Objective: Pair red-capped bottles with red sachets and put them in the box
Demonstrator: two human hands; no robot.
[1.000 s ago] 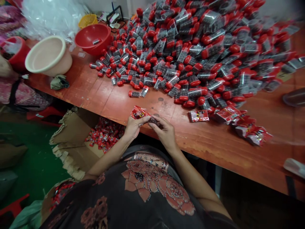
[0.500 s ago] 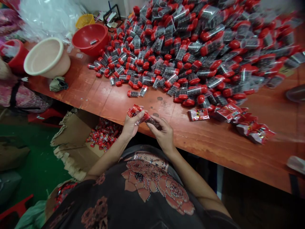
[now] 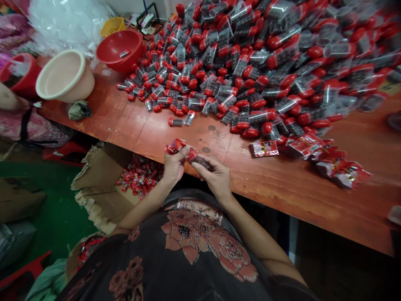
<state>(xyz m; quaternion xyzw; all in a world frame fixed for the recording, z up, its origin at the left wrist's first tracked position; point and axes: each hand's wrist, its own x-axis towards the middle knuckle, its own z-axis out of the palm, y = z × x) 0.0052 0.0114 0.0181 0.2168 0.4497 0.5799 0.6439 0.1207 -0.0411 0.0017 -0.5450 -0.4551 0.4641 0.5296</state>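
Over the table's front edge, my left hand [image 3: 174, 166] is closed on a red printed plastic bag [image 3: 176, 146], thumb on top. My right hand [image 3: 218, 175] pinches a clear tube [image 3: 201, 161] filled with small dark balls. The tube and bag meet between my hands; whether the tube is inside the bag I cannot tell, as my fingers cover that part. Beyond my hands lies a large heap of red-capped clear tubes [image 3: 227, 90]. To the right are a flat stack of red bags [image 3: 265, 149] and a row of more red bags [image 3: 332, 159].
A red bowl [image 3: 120, 58], a cream bowl [image 3: 64, 79] and a yellow basket [image 3: 112, 26] stand at the back left. Below the table edge, an open cardboard box [image 3: 100, 179] holds red wrapped packets [image 3: 140, 175]. Another person's arm [image 3: 8, 98] shows at far left.
The view has shifted slightly, so the table things sit a little further right. Both hands keep their grip, with the bag and tube in nearly the same position.
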